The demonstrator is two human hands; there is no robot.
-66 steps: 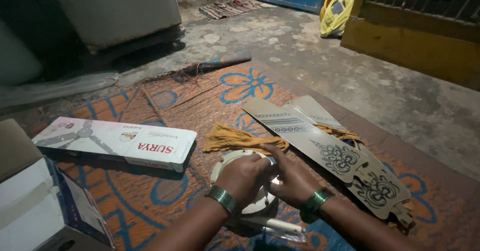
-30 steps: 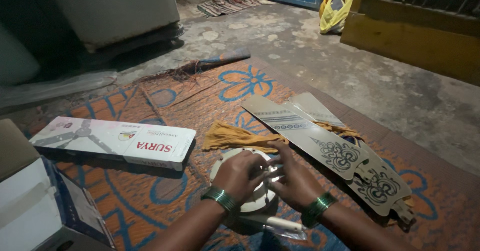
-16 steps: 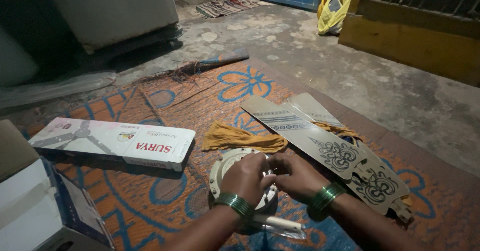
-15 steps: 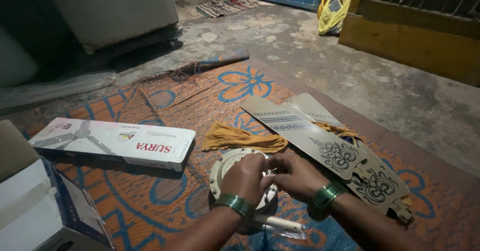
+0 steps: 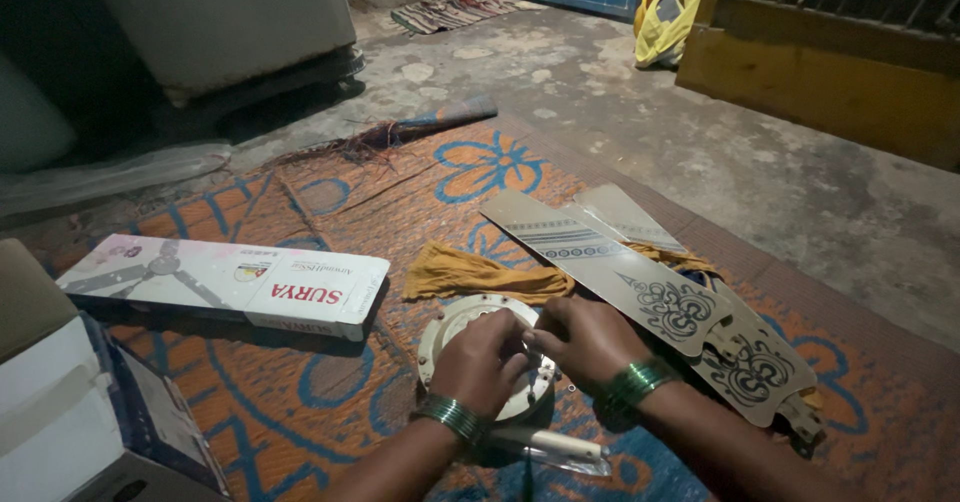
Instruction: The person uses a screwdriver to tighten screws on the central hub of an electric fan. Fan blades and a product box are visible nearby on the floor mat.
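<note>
A round cream fan motor (image 5: pixel 452 328) lies on the orange and blue mat (image 5: pixel 330 212) in front of me. My left hand (image 5: pixel 482 360) rests on top of it with curled fingers. My right hand (image 5: pixel 585 336) meets it at the motor's middle, fingertips pinched together on a small part too small to make out. Both wrists wear green bangles. Beige fan blades (image 5: pixel 640 287) with dark ornament lie just right of my hands. A mustard cloth (image 5: pixel 470 274) lies behind the motor.
A long white fan carton (image 5: pixel 225 284) lies on the mat to the left, an open box (image 5: pixel 70 412) at the lower left. A white-handled tool in plastic (image 5: pixel 555 449) lies near my wrists. A broom (image 5: pixel 400 132), a yellow bag (image 5: pixel 670 7) and bare concrete floor lie beyond.
My hands have shifted slightly over the motor: the right hand moved in from the side to meet the left at the middle. The motor, blades and carton have stayed put.
</note>
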